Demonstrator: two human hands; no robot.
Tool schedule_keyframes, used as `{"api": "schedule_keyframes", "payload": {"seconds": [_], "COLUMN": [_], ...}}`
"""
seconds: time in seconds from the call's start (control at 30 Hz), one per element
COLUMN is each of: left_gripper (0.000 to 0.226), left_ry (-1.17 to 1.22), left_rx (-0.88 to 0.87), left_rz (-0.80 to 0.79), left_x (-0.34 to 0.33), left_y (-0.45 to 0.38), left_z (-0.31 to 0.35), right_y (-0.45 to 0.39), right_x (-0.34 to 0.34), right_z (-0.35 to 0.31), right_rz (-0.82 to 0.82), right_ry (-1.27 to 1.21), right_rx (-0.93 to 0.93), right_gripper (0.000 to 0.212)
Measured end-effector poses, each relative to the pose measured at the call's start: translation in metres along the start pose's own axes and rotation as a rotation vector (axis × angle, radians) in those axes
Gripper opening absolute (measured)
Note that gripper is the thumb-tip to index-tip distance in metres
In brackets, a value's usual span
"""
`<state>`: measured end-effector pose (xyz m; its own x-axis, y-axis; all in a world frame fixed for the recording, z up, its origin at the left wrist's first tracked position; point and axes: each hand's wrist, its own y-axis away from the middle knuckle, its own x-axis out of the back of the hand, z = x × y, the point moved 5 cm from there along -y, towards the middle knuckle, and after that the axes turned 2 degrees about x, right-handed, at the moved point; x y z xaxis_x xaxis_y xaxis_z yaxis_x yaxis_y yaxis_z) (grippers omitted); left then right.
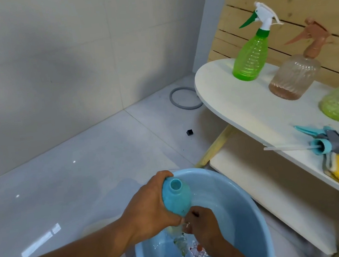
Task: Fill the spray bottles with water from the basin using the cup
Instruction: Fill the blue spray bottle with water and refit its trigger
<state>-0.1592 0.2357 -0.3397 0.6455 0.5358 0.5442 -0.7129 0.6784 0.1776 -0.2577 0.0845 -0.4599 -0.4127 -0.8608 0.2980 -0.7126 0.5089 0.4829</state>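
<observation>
Tiled floor w/ blue basin (251,221) sitting by white shelf (237,105). Left hand (151,207) gripping open blue bottle (177,196) over basin; right hand (201,224) curling round clear cup (179,239), partly hidden, at the water.

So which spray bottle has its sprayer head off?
The blue bottle gripped in the left hand over the basin; its neck is open, while the green and pinkish ones stay capped.

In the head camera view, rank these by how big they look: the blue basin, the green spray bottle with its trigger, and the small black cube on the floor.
1. blue basin, though it is nearest
2. green spray bottle
3. black cube
</observation>
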Motion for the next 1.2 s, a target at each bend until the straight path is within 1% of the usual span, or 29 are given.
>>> {"api": "schedule_keyframes", "payload": {"seconds": [0.07,0.1,0.17,0.3,0.5,0.67,0.8,0.9,1.03,1.13,1.2], "left_gripper": [0.088,0.088,0.089,0.087,0.086,0.089,0.096,0.094,0.091,0.088,0.088], "left_ry": [-0.01,-0.011,-0.014,-0.023,-0.043,-0.026,0.047,0.115,0.197,0.297,0.306], "left_rx": [-0.006,-0.004,-0.005,0.001,-0.005,-0.016,0.004,0.008,0.023,0.039,0.04], "left_rz": [-0.001,-0.002,-0.011,-0.016,-0.042,-0.012,0.048,0.1,0.188,0.245,0.256], "left_x": [0.0,0.0,0.0,-0.001,-0.002,0.005,0.002,-0.008,-0.023,-0.034,-0.041], "left_y": [0.003,0.004,0.009,0.015,0.018,0.021,0.024,0.026,0.025,0.024,0.024], "left_z": [0.0,-0.001,-0.002,-0.006,0.001,0.012,0.013,0.014,0.024,0.029,0.029], "right_y": [0.009,0.014,0.026,0.041,0.068,0.091,0.117,0.134,0.153,0.167,0.174], "right_x": [0.011,0.017,0.029,0.056,0.096,0.125,0.141,0.151,0.159,0.163,0.166], "right_z": [-0.003,-0.006,-0.013,-0.026,-0.049,-0.076,-0.103,-0.121,-0.134,-0.143,-0.148], "right_rz": [0.026,0.04,0.064,0.122,0.199,0.242,0.248,0.268,0.298,0.308,0.323], "right_ry": [-0.211,-0.273,-0.361,-0.386,-0.437,-0.435,-0.406,-0.366,-0.315,-0.25,-0.212], "right_rx": [-0.063,-0.088,-0.095,-0.035,0.026,0.095,0.187,0.261,0.305,0.355,0.386], "right_gripper": [0.028,0.022,0.019,0.022,0.02,0.026,0.019,0.022,0.027,0.024,0.02]}}
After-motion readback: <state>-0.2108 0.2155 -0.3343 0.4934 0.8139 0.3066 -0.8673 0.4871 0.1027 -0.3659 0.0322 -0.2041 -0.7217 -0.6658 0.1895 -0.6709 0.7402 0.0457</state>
